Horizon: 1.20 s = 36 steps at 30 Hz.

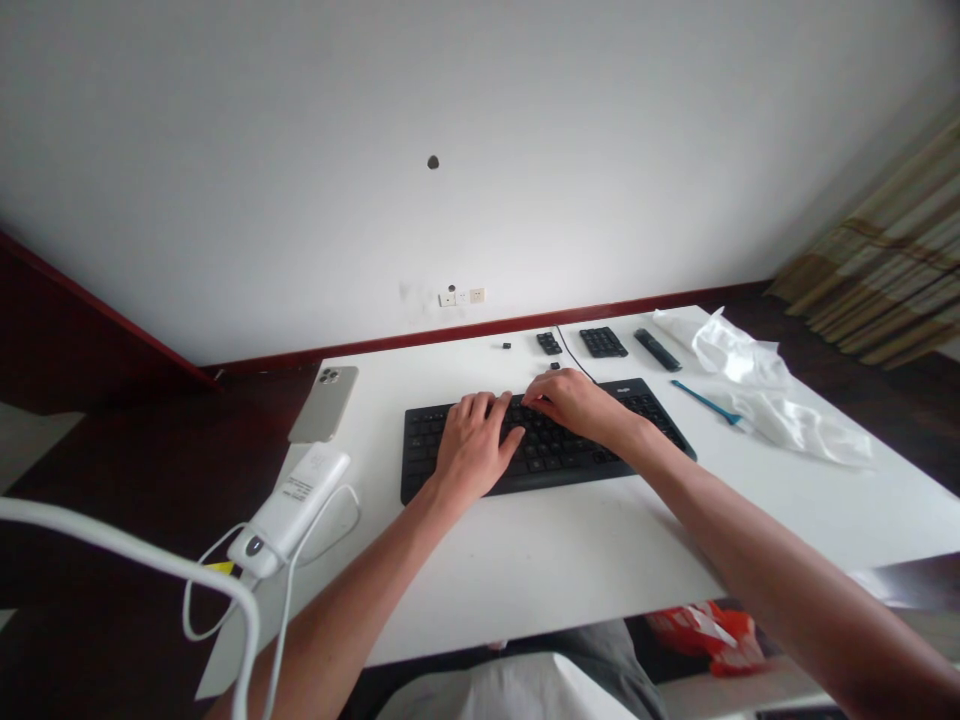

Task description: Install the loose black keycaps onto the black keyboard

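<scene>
A black keyboard [540, 464] lies on the white table, under both hands. My left hand [472, 440] rests on its left half, palm down, with the fingers forward and the thumb spread apart. Over the upper middle keys, my right hand [566, 400] is bent down with its fingertips pinched together. Whatever sits between those fingertips is too small or hidden to make out. Just behind the keyboard is a small black keycap [555, 366], and another loose keycap [506, 346] lies farther back. A small group of black keys [549, 343] and a larger block of black keys [603, 342] are nearby.
On the white table [525, 570], a long black object [658, 350], a blue stick-like tool [706, 402] and crumpled white plastic wrap [739, 350] lie right. Left are a phone [324, 405] and a white device [296, 505] with a cable. A red bag [709, 635] is below.
</scene>
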Each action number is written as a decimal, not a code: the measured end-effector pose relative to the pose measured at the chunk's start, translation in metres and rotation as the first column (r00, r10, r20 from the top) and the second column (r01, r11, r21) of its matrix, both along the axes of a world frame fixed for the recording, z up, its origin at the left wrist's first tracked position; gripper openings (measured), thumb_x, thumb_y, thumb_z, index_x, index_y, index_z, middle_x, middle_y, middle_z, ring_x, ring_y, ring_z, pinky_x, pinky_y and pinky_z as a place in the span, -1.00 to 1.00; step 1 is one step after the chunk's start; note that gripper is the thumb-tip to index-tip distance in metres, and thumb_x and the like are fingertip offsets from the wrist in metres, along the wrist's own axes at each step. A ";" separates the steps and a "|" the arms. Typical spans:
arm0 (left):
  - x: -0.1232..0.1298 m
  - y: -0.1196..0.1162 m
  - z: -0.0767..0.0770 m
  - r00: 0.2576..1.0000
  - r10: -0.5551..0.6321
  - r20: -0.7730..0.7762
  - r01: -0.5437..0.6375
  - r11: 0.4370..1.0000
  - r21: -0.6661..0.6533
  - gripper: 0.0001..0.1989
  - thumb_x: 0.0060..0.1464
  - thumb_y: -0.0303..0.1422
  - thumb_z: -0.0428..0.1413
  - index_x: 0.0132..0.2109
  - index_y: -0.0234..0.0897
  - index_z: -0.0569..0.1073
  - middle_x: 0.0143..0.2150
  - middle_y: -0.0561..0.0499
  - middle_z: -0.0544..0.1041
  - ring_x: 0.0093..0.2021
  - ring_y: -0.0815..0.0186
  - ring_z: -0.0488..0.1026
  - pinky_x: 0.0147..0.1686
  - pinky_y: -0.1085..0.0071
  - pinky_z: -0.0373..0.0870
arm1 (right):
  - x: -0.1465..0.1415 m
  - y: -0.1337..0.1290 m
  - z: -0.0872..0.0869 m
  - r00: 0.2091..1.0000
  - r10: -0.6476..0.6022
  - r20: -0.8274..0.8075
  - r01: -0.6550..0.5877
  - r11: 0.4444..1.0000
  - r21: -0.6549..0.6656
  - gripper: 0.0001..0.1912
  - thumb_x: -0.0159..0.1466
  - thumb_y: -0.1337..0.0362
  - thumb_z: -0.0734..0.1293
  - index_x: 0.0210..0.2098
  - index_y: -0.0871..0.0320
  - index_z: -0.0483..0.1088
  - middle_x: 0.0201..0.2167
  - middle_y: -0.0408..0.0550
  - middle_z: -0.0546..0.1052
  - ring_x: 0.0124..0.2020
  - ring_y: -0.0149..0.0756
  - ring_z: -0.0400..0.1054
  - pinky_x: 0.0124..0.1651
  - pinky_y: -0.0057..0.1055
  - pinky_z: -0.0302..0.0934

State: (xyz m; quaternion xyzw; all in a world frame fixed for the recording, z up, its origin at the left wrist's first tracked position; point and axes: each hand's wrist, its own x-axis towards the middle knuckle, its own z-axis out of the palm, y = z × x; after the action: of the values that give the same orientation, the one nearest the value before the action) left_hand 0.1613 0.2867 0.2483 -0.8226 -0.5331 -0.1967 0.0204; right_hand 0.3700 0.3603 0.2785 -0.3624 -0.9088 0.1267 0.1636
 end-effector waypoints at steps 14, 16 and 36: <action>0.000 -0.001 0.002 1.000 -0.008 0.018 0.008 1.000 -0.009 -0.52 0.40 -0.15 0.03 0.35 -0.20 0.29 0.10 -0.17 0.46 0.11 0.04 0.37 0.11 0.07 0.36 | -0.004 -0.010 0.007 0.998 -0.048 0.051 0.046 0.998 0.049 -0.79 0.36 0.48 0.32 -0.24 0.16 0.60 -0.30 0.00 0.63 -0.25 -0.22 0.52 -0.17 -0.38 0.28; 0.000 -0.001 0.003 1.000 -0.007 0.015 0.007 1.000 -0.013 -0.52 0.40 -0.15 0.03 0.35 -0.21 0.30 0.10 -0.16 0.46 0.11 0.05 0.37 0.12 0.07 0.36 | -0.003 -0.008 0.007 0.999 -0.034 0.033 0.034 0.999 0.016 -0.79 0.35 0.48 0.32 -0.22 0.15 0.60 -0.30 -0.02 0.64 -0.24 -0.22 0.53 -0.15 -0.38 0.30; 0.000 -0.001 0.001 1.000 -0.011 0.026 0.012 1.000 -0.026 -0.60 0.40 -0.16 0.04 0.29 -0.07 0.45 0.11 -0.13 0.44 0.13 0.05 0.36 0.14 0.06 0.36 | 0.017 0.008 0.013 0.980 -0.122 -0.157 0.094 0.980 -0.174 -0.78 0.28 0.38 0.39 -0.13 0.10 0.63 -0.24 -0.10 0.71 -0.21 -0.23 0.60 -0.05 -0.35 0.46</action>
State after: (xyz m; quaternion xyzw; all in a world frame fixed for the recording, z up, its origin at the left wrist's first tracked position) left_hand 0.1616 0.2856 0.2498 -0.8234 -0.5310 -0.2002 0.0016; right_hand 0.3875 0.3681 0.2913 -0.4118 -0.8571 0.2224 0.2151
